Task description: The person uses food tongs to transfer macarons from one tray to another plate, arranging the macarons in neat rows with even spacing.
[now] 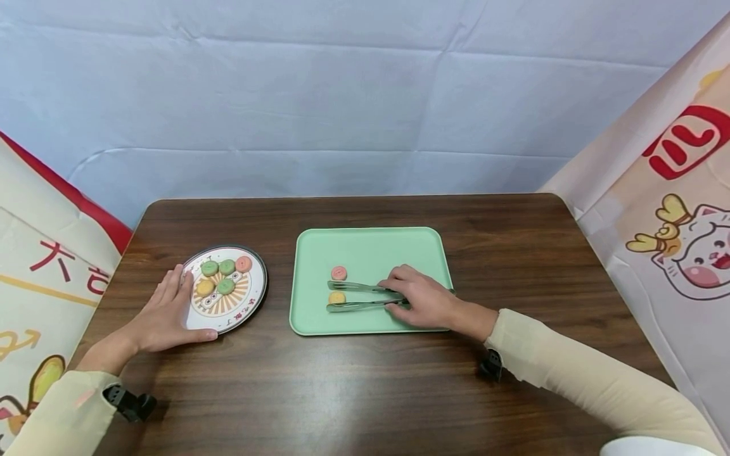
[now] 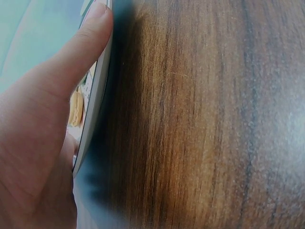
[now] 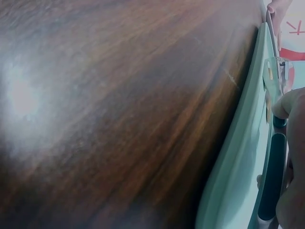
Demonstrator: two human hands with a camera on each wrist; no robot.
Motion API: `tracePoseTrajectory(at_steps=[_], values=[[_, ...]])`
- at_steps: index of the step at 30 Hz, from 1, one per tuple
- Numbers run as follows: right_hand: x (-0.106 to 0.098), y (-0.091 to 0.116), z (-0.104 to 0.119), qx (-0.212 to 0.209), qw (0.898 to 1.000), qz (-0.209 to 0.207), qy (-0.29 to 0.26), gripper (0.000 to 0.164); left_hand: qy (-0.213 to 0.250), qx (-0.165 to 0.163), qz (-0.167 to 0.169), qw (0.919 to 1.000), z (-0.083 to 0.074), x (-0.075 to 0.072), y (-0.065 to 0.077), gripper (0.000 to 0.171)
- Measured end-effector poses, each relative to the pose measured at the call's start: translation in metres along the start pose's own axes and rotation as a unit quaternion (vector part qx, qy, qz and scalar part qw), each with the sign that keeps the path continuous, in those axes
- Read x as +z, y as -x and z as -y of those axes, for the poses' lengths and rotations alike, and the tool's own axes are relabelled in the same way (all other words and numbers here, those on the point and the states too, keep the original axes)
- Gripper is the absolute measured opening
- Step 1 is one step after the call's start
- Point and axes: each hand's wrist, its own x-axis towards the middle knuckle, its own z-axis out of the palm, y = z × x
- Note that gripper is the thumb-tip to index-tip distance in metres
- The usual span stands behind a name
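Note:
My right hand (image 1: 424,301) grips metal tongs (image 1: 356,287) with dark green handles (image 3: 274,176). The tongs reach left over a light green tray (image 1: 371,248), their two arms spread apart. Between the tips sits a yellow macaron (image 1: 336,297), and a pink macaron (image 1: 339,273) lies just beyond the far arm. At the left, my left hand (image 1: 162,316) rests with outstretched fingers against the rim of a round white plate (image 1: 258,285). Its thumb (image 2: 83,45) lies along the plate's near edge. The plate bears green macarons (image 1: 225,286), a yellow one (image 1: 204,287) and a pink one (image 1: 243,263).
Plate and tray stand apart on a dark wooden table (image 1: 342,392). A pale cloth (image 1: 342,107) hangs behind the table's far edge. Printed cloths hang at the left (image 1: 45,304) and right (image 1: 678,209) sides.

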Motion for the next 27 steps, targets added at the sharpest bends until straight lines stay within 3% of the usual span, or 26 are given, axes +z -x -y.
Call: tracePoseTrajectory(at_steps=[27], values=[[0.0, 0.0011, 0.0013, -0.027, 1.0, 0.0, 0.012, 0.029, 0.012, 0.003, -0.015, 0.9998, 0.0004, 0.0021, 0.0018, 0.136]])
